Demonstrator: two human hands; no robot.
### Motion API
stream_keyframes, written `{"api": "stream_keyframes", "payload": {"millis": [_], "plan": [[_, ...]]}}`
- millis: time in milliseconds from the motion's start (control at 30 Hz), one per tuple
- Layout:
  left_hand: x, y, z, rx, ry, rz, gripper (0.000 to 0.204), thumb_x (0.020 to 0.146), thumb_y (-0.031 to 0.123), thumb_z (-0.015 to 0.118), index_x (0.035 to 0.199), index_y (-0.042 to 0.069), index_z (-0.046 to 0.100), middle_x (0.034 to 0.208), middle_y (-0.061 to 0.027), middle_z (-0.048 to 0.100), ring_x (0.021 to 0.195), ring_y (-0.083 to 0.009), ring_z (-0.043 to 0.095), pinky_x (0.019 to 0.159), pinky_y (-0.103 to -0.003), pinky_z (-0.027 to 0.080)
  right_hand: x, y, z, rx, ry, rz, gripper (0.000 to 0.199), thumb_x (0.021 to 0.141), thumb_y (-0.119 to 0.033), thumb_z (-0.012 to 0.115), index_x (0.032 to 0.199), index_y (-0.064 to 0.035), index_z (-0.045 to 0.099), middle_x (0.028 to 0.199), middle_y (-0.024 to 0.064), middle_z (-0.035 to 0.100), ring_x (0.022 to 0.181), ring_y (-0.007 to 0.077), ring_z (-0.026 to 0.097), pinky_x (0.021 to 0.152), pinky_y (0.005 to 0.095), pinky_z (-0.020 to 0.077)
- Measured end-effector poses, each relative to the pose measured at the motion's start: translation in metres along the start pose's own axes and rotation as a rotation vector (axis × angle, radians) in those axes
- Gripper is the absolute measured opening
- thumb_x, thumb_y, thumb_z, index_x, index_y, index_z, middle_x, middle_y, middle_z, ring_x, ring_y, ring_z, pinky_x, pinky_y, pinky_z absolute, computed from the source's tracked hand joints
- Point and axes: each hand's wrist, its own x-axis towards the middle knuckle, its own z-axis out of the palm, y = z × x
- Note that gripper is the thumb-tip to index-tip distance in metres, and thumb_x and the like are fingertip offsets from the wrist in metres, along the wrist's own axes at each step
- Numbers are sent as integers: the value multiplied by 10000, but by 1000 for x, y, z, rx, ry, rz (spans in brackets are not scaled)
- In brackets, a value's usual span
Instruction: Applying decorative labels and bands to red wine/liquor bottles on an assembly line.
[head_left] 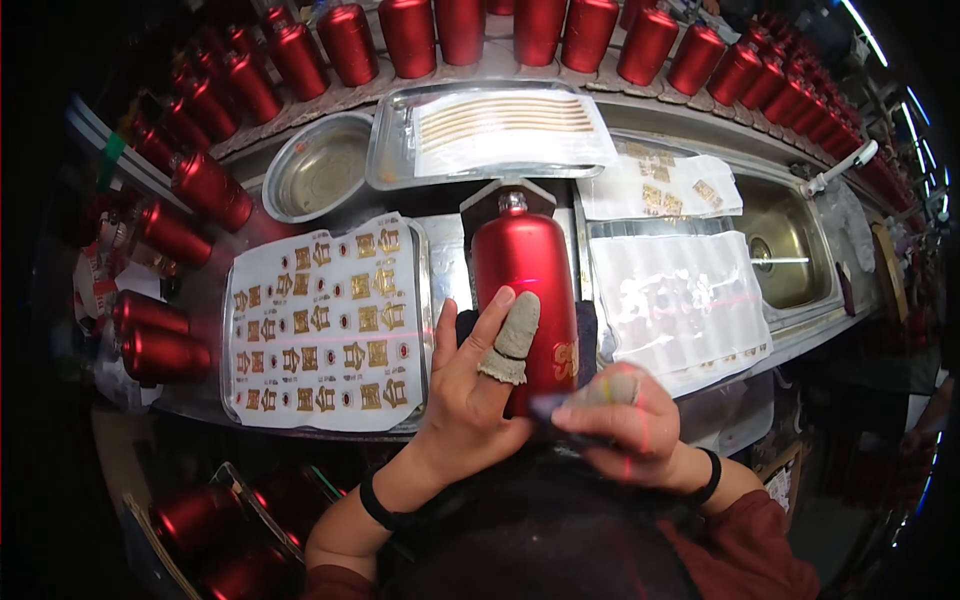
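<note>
A glossy red bottle [521,270] lies in front of me, its clear neck pointing away, with a gold decal [566,360] low on its right side. My left hand [472,395] rests on the bottle's left side, fingers outstretched and apart; one wears a beige finger cot [516,330]. My right hand [625,415], partly blurred, is closed around a small dark bluish piece [545,406] beside the bottle's near end. Its exact kind is too smeared to tell. A beige cover also shows on a right finger. Dark cloth [590,325] lies under the bottle.
Left, a tray [425,290] carries a white sheet of gold decals [370,318]. Behind are a round metal basin [318,165] and a tray [385,155] with gold strips. Wet white sheets [680,300] lie right, beside a sink [800,265]. Several red bottles [407,38] line the back.
</note>
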Motion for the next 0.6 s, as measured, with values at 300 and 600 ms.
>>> {"api": "stream_keyframes", "payload": {"millis": [300,600], "plan": [[3,5,-3,-8,-85,34,918,710,224,817,1481,23,362,1522,-167,390,1426,-328,357,1131,-647,159,0,8,-18,199,120,491,219,819,-32,754,1023,-24,674,912,44,665,796,116,622,699,263,496],[-4,-11,-32,-179,-66,-89,1144,751,407,817,1546,-11,109,1574,-239,271,1461,-354,289,1173,-600,37,123,211,-89,-588,383,702,418,788,-420,709,734,-10,650,758,177,674,752,301,671,713,408,505]]}}
